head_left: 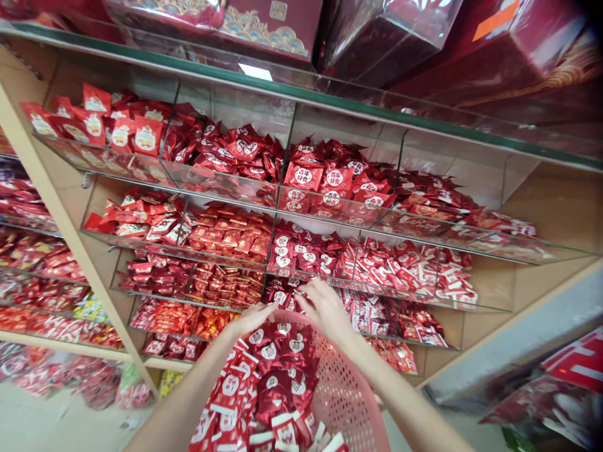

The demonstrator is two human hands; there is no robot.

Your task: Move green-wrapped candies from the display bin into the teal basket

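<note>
A pink perforated plastic basket (pixel 348 402) sits low in the middle, heaped with small red sweet packets (pixel 271 383). My left hand (pixel 252 319) rests at the far edge of the heap, fingers curled over the packets near the rim. My right hand (pixel 325 307) reaches past the basket's far rim toward a glass shelf compartment of red packets (pixel 287 295), fingers bent among them. What either hand grips is hidden.
Tiered glass shelves (pixel 282 188) with dividers hold many red and white wrapped sweets. Large red gift boxes (pixel 377 31) stand on the top shelf. A wooden upright (pixel 61 213) separates more shelves at left. More red packs lie at the lower right.
</note>
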